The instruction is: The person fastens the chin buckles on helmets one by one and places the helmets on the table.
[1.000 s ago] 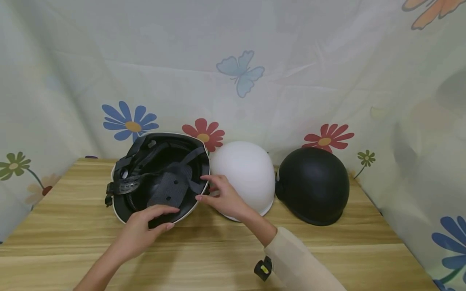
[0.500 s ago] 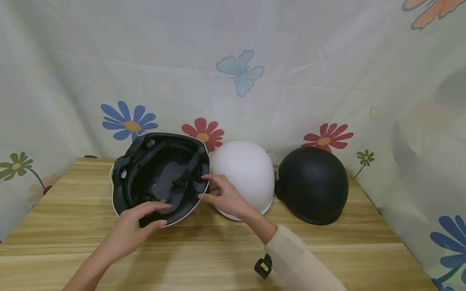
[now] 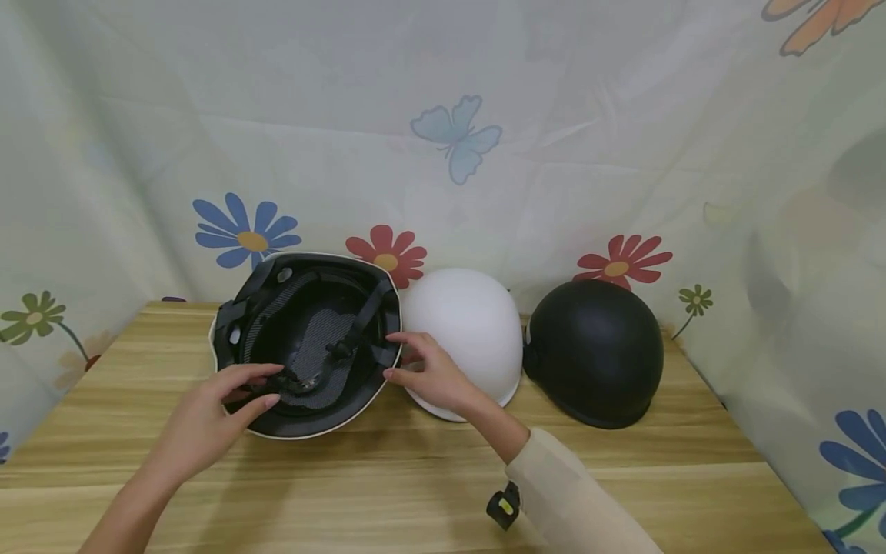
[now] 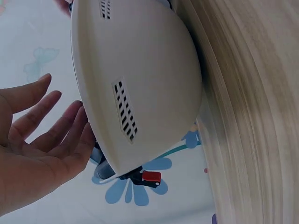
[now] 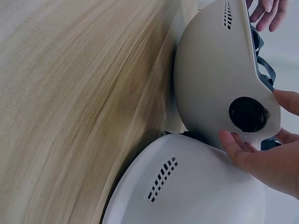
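From afar I'm seeing a plain cream sleeve covering part of the right forearm, its edge stopping behind the fingers of the right hand. Farther back from those fingers, a small black block is showing a yellow mark beside the sleeve. Behind the left hand's fingers, the forearm is showing bare.

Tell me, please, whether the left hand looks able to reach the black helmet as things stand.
Probably not easily: between the left hand and the black helmet lie the right hand and the middle white helmet.
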`<state>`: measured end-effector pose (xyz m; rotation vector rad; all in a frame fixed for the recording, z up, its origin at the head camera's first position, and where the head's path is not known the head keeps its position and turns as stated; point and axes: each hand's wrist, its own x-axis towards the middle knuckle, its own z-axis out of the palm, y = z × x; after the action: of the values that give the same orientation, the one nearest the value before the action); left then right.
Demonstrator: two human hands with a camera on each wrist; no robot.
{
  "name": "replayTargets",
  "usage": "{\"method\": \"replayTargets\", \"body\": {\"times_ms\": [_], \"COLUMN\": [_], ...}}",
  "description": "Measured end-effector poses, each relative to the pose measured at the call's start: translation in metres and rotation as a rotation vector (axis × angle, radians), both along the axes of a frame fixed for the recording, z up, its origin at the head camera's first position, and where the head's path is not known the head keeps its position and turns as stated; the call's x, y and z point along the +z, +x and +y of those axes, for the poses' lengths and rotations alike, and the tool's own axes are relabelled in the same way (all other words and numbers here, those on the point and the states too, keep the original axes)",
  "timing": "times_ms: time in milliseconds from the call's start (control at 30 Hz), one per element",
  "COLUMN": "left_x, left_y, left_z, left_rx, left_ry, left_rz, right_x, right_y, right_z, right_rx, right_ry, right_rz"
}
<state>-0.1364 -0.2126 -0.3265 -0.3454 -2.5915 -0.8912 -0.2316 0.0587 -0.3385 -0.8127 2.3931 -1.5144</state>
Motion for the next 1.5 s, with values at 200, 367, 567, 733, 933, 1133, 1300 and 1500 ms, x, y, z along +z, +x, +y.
{"method": "replayTargets", "body": {"times_ms": [200, 367, 567, 733, 933, 1133, 1300, 1500], "left_x": [0.002, 0.003, 0.002, 0.003, 0.005, 0.011, 0.015, 0.016], "left_y": [-0.004, -0.007, -0.012, -0.016, -0.021, -0.025, -0.030, -0.035], "left_z": [-0.010, -0.018, -0.031, -0.041, -0.049, -0.056, -0.062, -0.065], "left_rx": [0.036, 0.070, 0.098, 0.107, 0.167, 0.196, 0.213, 0.202], "left_ry": [0.035, 0.042, 0.071, 0.109, 0.122, 0.121, 0.116, 0.101], "left_rz": [-0.015, -0.008, 0.022, 0.028, -0.005, -0.047, -0.092, -0.155], "right_x": [-0.001, 0.000, 0.020, 0.025, 0.001, -0.005, -0.005, -0.004], "right_y": [-0.001, 0.001, 0.015, 0.018, 0.001, -0.003, -0.005, -0.005], "right_z": [0.002, 0.002, 0.003, 0.004, 0.005, 0.006, 0.006, 0.007], "right_rx": [0.008, 0.009, 0.014, 0.024, 0.021, 0.022, 0.025, 0.016], "right_ry": [0.003, 0.015, -0.002, -0.009, 0.000, 0.009, 0.002, 0.020], "right_rz": [-0.006, 0.006, -0.015, -0.016, 0.008, 0.009, 0.009, 0.015]}}
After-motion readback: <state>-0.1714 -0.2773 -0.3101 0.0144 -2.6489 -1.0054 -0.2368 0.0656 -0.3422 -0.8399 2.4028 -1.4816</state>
